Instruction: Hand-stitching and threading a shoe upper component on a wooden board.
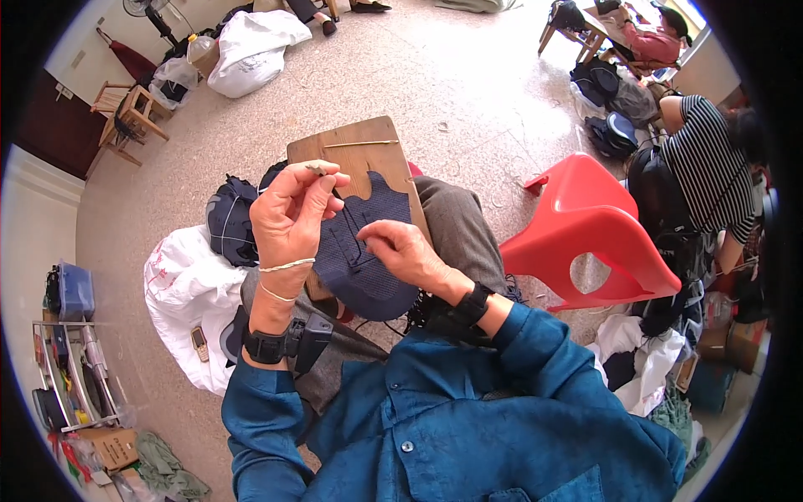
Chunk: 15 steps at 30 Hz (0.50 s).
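Speckled floor (401, 71) ringed the wooden board (341, 137). At ten o'clock of the navy fabric (376, 291) draped there, the left hand (291, 209) pinched a pale scrap (315, 169); black cord (351, 224) already crossed the fabric, seemingly unfinished; the right hand (408, 253) curled at three, grip hidden from me.

- Left hand (288, 213) raised above the wooden surface (355, 134), thumb and index brought together; small pale bit (315, 168) at the fingertips, can't tell if held or worn.
- Right hand (406, 253) lower, fingers curled just over the navy textured piece (368, 289); grip contents unclear.
- Dark cord (350, 221) runs across the navy piece, between the hands.
- Thin pale strip (361, 144) lies across the surface's far end.
- Left side: dark bundle (231, 222), white bag (180, 276) with a phone (200, 344) on it.
- Right side: red plastic stool (615, 226); beyond it, a person in a striped top (707, 159), bent over.
- Far left: white sack (255, 50), wooden chair (134, 113).
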Available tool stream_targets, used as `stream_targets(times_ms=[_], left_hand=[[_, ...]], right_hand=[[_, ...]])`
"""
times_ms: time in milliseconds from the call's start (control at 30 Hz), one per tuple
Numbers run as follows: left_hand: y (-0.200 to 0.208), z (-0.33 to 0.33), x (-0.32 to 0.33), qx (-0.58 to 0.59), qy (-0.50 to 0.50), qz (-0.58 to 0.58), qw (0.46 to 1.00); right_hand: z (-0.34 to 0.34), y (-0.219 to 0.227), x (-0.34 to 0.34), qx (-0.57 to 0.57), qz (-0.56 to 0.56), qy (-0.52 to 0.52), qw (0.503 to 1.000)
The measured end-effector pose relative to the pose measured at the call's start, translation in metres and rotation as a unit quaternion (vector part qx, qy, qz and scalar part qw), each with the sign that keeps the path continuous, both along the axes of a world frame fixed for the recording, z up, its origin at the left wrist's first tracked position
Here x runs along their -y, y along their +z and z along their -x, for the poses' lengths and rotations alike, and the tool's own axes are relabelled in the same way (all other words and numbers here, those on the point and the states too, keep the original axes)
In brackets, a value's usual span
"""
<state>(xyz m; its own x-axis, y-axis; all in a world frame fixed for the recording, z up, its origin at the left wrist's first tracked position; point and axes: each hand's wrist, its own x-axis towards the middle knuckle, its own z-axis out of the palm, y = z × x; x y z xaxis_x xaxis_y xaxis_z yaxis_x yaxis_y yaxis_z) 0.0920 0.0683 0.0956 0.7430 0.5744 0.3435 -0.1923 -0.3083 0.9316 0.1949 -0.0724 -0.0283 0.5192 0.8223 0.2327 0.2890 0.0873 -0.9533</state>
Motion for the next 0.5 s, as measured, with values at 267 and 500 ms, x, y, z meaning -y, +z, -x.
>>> stream_targets(times_ms=[267, 500], left_hand=[[0.004, 0.002, 0.005, -0.006, -0.07, -0.008, 0.997], [0.002, 0.01, -0.002, -0.014, -0.077, 0.009, 0.997]], right_hand=[[-0.008, 0.004, -0.013, -0.01, 0.018, 0.039, 0.999], [-0.02, 0.0, -0.008, 0.034, 0.136, 0.132, 0.981]])
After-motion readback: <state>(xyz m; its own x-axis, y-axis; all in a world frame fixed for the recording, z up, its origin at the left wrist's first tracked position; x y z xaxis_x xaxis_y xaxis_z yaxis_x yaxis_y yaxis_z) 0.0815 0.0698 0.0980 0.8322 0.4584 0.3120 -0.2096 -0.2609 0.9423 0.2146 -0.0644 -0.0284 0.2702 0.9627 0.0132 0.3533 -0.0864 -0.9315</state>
